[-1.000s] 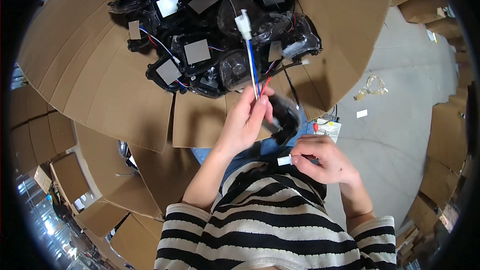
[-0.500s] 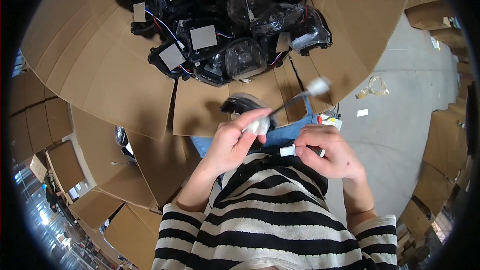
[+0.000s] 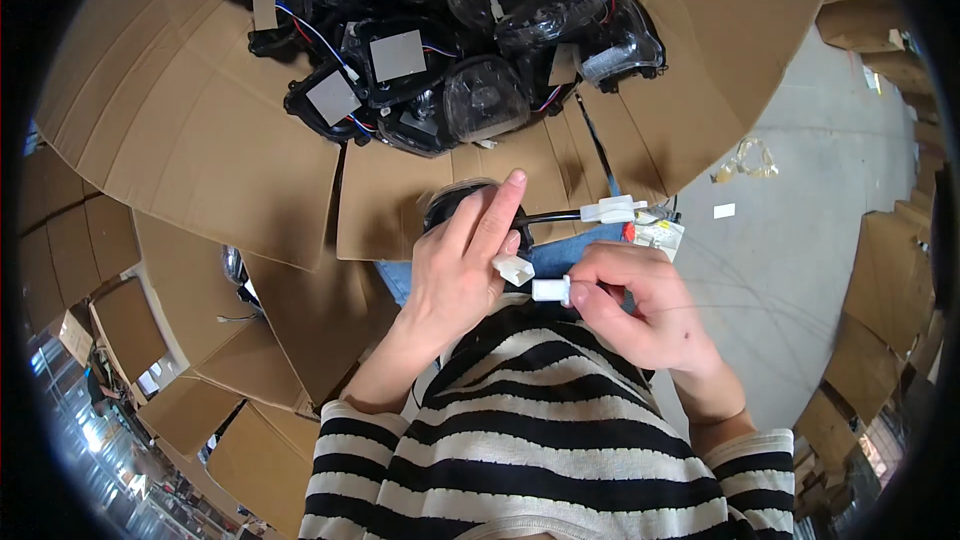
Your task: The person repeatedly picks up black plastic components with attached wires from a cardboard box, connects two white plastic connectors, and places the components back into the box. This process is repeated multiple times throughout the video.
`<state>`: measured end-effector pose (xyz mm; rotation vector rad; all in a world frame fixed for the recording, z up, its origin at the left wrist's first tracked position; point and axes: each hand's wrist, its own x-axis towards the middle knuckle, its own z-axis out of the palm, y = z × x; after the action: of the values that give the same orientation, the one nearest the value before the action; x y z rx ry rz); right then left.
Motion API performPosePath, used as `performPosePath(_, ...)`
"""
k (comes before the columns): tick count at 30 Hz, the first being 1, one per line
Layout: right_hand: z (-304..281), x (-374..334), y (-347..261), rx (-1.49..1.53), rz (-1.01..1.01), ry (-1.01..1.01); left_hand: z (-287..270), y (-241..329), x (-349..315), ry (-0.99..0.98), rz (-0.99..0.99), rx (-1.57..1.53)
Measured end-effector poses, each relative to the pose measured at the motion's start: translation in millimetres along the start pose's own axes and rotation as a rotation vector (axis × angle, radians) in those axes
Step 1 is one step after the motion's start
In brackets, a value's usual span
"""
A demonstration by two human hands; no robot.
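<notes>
Holding a hollow-ended white plastic connector [image 3: 513, 269] close to its thumb, the left hand [image 3: 452, 262] stretches one finger out straight; behind it shows a rounded, glossy black lamp housing [image 3: 440, 208]. Just right of that connector, a small boxy white plastic plug [image 3: 550, 290] is pinched by the right hand [image 3: 642, 308]. Above them, a smooth black cable [image 3: 552, 217] ends in a longer white plastic fitting [image 3: 610, 210]. Half a second ago, connector and plug were farther apart, and the fitting was higher and blurred.
</notes>
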<state>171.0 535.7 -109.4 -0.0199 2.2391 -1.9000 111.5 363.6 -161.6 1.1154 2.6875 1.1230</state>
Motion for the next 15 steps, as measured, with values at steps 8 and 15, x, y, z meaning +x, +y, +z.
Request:
performPosePath(8, 9, -1, 9, 0.064, 0.246, 0.107, 9, -11, -1, 0.167, 0.079, 0.065)
performPosePath(15, 17, 0, 19, 0.051, 0.166, 0.148, 11, -13, 8, 0.177, 0.072, -0.051)
